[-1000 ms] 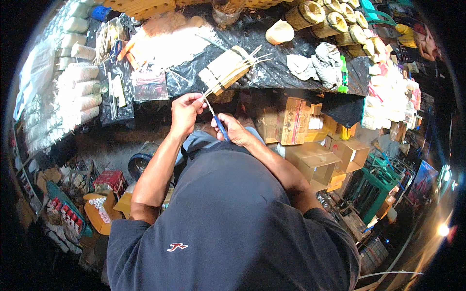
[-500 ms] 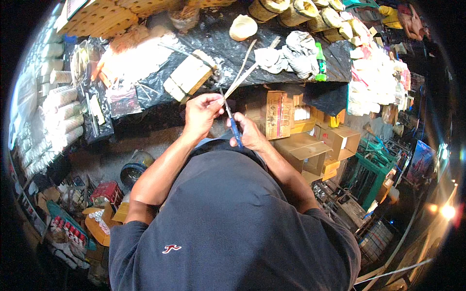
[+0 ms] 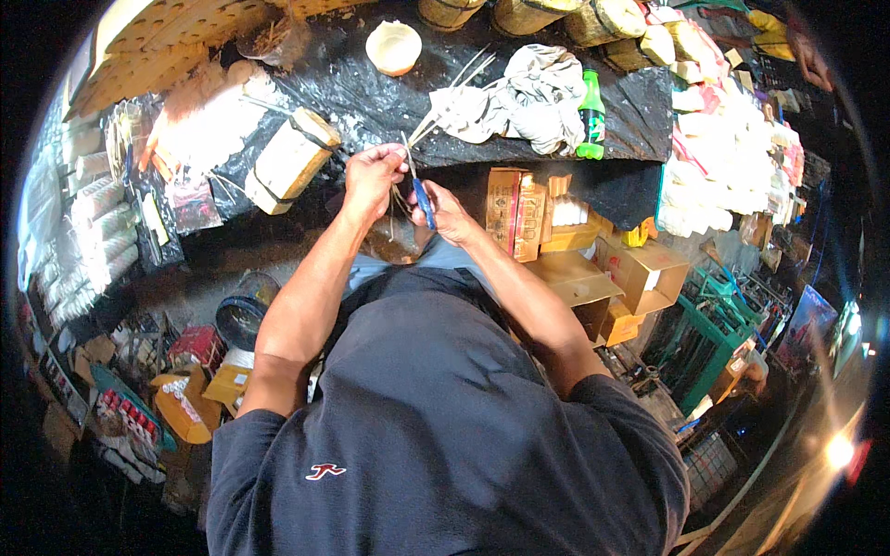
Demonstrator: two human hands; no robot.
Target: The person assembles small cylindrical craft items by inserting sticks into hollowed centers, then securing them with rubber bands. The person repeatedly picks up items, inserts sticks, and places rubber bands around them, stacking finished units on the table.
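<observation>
My left hand (image 3: 373, 178) pinches a bunch of thin pale strands (image 3: 436, 113) at the near edge of the black-covered table. The strands fan away toward the far right, close to a crumpled whitish cloth (image 3: 528, 97). Fingers of my right hand (image 3: 447, 215) are wrapped round blue-handled scissors (image 3: 424, 199). The blades point up at the strands beside my left fingertips; whether they touch or cut them is too small to tell. Some thin strands also hang between my hands. Left of them lies a pale block-like bundle with dark bands (image 3: 292, 162).
A pale cup (image 3: 393, 48) and a green bottle (image 3: 591, 116) stand on the black sheet (image 3: 343, 79). Several banded rolls (image 3: 528, 14) line the far side. Cardboard boxes (image 3: 575, 287) sit below the table at right; white bundles (image 3: 714, 157) are heaped farther right.
The view has shifted, so the tabletop things appear farther left. Both hands still grip the strands and scissors. The strand ends look more spread, and strands now show hanging between my hands.
</observation>
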